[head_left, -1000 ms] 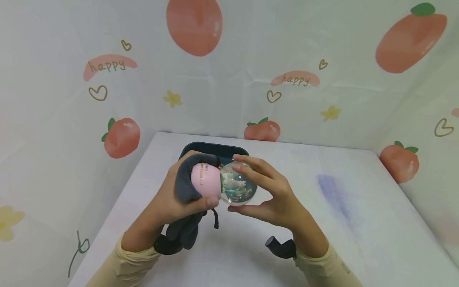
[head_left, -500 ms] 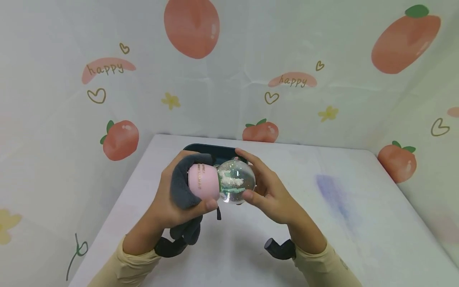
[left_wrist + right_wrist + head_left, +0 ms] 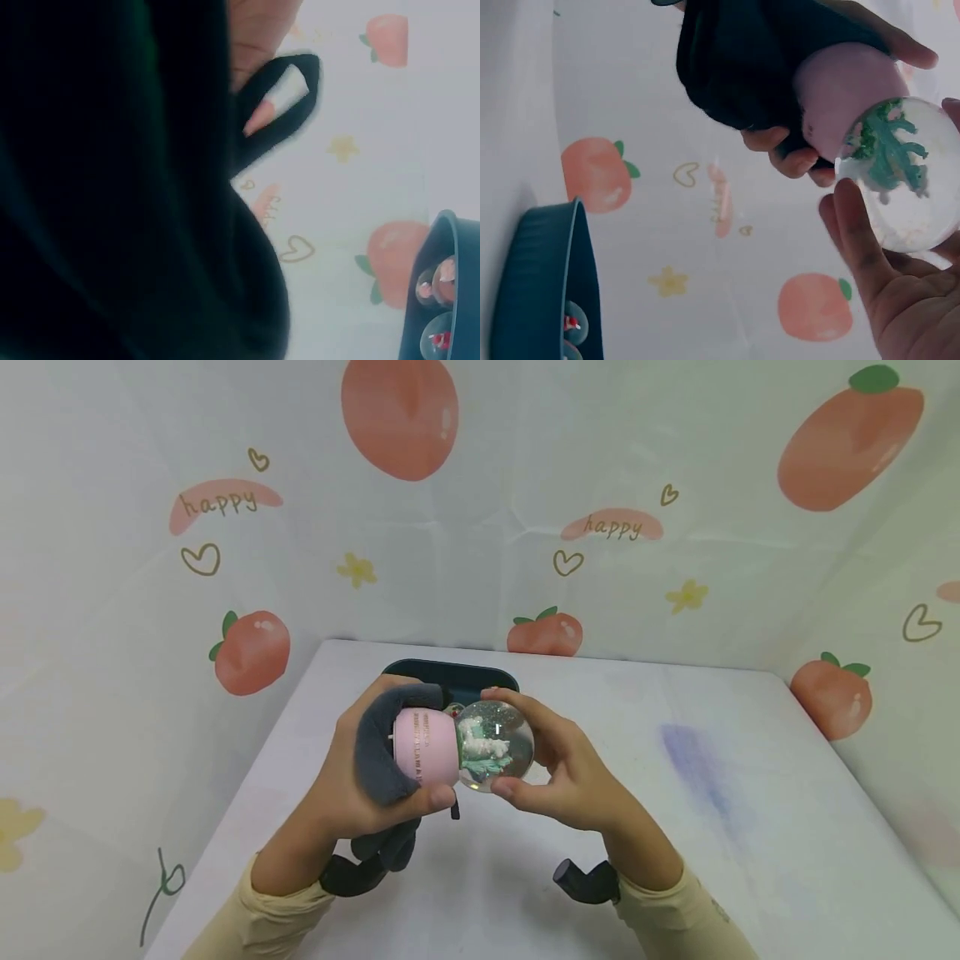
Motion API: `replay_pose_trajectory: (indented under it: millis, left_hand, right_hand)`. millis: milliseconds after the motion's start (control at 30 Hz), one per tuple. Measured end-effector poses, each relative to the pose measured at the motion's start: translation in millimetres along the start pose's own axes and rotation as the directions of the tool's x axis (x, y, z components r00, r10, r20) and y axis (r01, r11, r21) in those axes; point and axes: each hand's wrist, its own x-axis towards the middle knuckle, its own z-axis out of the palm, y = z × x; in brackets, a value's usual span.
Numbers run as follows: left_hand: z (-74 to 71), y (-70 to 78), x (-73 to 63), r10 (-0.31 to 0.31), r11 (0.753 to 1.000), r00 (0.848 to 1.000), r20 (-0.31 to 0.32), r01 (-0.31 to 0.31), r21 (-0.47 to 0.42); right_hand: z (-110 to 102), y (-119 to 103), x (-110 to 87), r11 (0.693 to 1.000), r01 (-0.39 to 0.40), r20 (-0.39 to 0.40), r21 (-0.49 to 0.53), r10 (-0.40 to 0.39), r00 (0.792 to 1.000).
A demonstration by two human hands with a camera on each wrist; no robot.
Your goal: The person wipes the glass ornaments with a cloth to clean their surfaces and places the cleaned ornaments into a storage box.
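A snow globe (image 3: 497, 745) lies sideways in the air between both hands, its pink base (image 3: 426, 747) to the left and its clear ball to the right. Inside the ball are a white figure and green pieces. My left hand (image 3: 341, 781) grips the base through a dark grey cloth (image 3: 377, 752), with the thumb on the pink surface. The cloth's loose end and a thin loop hang below. My right hand (image 3: 577, 777) holds the ball from the right, thumb at the near side and fingers round the far side. Dark cloth (image 3: 135, 195) fills much of the left wrist view.
Behind the hands stands a dark teal bin (image 3: 450, 667) on the white table (image 3: 637, 727). Small clear globes (image 3: 437, 339) sit inside it in the left wrist view. A fruit-printed white sheet (image 3: 465, 560) hangs behind and beside the table.
My right fingers have shifted from the ball's top to its right and far side. The snow globe has turned, showing its lettering and figure differently. The left hand keeps its grip.
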Motion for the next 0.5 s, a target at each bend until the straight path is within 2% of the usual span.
replay_pose_trajectory:
  millis: [100, 200, 333, 433, 500]
  left_hand:
    - [-1.5, -0.4, -0.1, -0.009, 1.0, 1.0, 0.009, 0.009, 0.001]
    - [-3.2, -0.7, -0.3, -0.032, 0.999, 0.999, 0.025, 0.032, -0.019]
    - [-5.9, 0.0, 0.6, -0.075, 0.995, 0.996, 0.057, 0.078, -0.056]
    - [-7.9, 1.6, 1.8, -0.101, 0.992, 0.991, 0.087, 0.107, -0.07]
    - [-8.4, 3.4, 2.2, -0.118, 0.989, 0.988, 0.1, 0.125, -0.074]
  right_hand:
    - [0.6, 2.0, -0.8, 0.994, 0.077, -0.011, -0.072, -0.078, 0.997]
    - [1.0, 3.3, 0.3, 0.973, 0.177, -0.016, -0.146, -0.181, 0.983]
    - [2.1, 0.5, 3.7, 0.913, 0.287, -0.006, -0.289, -0.301, 0.953]
    - [1.5, -4.5, 5.3, 0.869, 0.327, 0.015, -0.371, -0.346, 0.938]
    - [0.1, -5.8, 6.0, 0.858, 0.341, 0.03, -0.383, -0.358, 0.933]
